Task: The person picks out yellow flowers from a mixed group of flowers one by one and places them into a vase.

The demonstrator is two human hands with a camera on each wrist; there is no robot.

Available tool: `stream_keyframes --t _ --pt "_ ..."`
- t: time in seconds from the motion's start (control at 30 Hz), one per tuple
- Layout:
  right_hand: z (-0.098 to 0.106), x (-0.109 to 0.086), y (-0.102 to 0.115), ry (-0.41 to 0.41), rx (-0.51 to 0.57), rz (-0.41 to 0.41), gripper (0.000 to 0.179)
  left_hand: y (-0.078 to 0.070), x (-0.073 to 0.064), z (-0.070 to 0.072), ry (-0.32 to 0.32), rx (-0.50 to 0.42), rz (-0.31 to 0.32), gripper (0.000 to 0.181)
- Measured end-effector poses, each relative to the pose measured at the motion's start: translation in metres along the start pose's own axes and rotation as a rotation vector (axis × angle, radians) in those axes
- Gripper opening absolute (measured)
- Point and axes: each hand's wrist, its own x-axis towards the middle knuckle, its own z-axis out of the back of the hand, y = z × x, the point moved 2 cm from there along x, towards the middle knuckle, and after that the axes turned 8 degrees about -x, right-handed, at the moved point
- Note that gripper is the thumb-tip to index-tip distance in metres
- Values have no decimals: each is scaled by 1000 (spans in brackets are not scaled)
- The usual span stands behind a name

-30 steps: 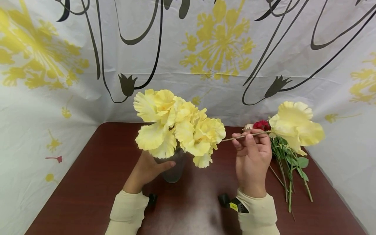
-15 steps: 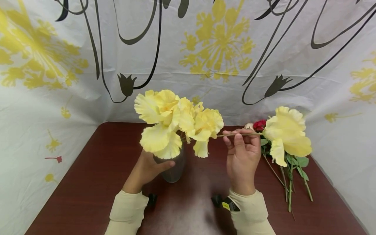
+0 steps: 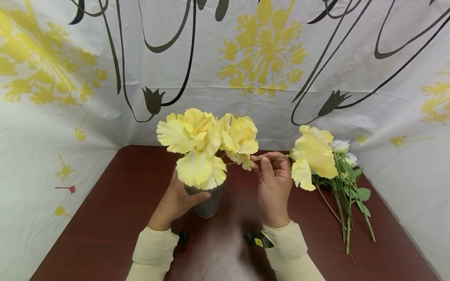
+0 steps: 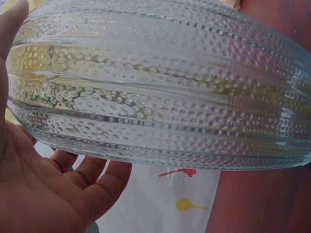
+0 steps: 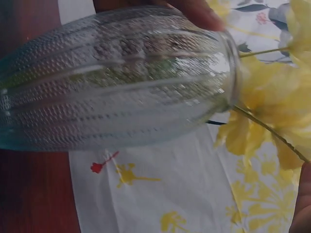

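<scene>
My left hand (image 3: 175, 201) grips a clear glass vase (image 3: 207, 207) near its mouth, thumb across the front. Dimpled, ribbed glass fills much of both wrist views. Several yellow irises (image 3: 198, 148) spread from the vase's top and hide its rim in the head view. Right of them, my right hand (image 3: 275, 189) pinches the thin stem of another yellow iris (image 3: 313, 152), its bloom pointing right. In the right wrist view that stem (image 5: 272, 130) runs from the vase's mouth to my fingertips (image 5: 303, 187) at the right edge.
Cut stems with green leaves (image 3: 362, 194) and white flowers (image 3: 340, 146) lie on the right of the dark red-brown table (image 3: 133, 234). A white cloth printed with flowers (image 3: 197, 70) hangs behind the table and along both sides.
My right hand has moved left toward the vase, carrying the iris with it. White flowers now show at the right, while the red bloom is hidden. The left hand keeps its hold on the vase.
</scene>
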Motion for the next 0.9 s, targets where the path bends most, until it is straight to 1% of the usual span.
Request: stream_keyframes --t 0.1,0.2,0.23,0.27,0.3,0.33,0.37,0.4,0.43,0.47,0.5,0.53,0.57,0.6,0.63,0.67,0.7,0.73,0.77,0.8,0.83,0.9 --pt "-5 -3 -6 -3 -106 -84 10 0 1 0 19 -25 -43 96" --pt "-10 -6 -11 10 -228 -166 11 0 1 -2 36 -28 -53 82" --pt "-12 -7 -13 18 -253 -180 12 0 1 -2 38 -22 -59 79" --pt "-14 -7 -15 30 -253 -187 12 1 1 -2 36 -15 -68 76" --pt "-16 -7 -17 39 -247 -182 13 1 0 -3 33 11 -89 73" --pt "-18 -8 -18 47 -222 -174 14 1 0 -3 30 47 -128 71" --pt "-20 -8 -19 49 -192 -171 15 0 0 -3 25 107 -181 70" --pt "-22 -7 -20 50 -175 -163 15 0 1 -3 22 187 -252 67" --pt "-23 -7 -22 56 -149 -157 15 0 1 -3 7 238 -315 65" --pt "-24 -7 -22 58 -133 -156 13 -1 1 -3 -4 265 -356 65" --pt "-25 -7 -23 58 -126 -158 11 -1 3 -4 -9 258 -382 65" --pt "-27 -7 -24 62 -116 -166 10 -1 4 -4 -6 229 -381 65" --pt "-27 -6 -25 65 -115 -173 12 -1 6 -4 -2 194 -365 66" --pt "-28 -6 -26 69 -124 -172 21 -1 6 -3 1 150 -325 69" --pt "-28 -6 -27 76 -126 -177 28 -1 7 -2 -2 75 -253 77" --pt "-29 -5 -28 84 -126 -183 35 0 6 -2 -2 22 -192 83" --pt "-29 -5 -29 92 -151 -185 42 -1 6 -1 -9 -7 -132 87" --pt "-30 -5 -30 105 -179 -190 46 1 4 0 -16 -2 -79 90" --pt "-30 -6 -31 118 -211 -192 48 1 2 0 -23 7 -41 94" --pt "-31 -6 -32 128 -255 -191 45 1 1 1 -27 10 -6 96" --pt "-32 -6 -33 145 -288 -187 43 1 -1 1 -30 -4 21 97" --pt "-33 -6 -35 172 -355 -164 36 1 -1 1 -28 9 36 97"
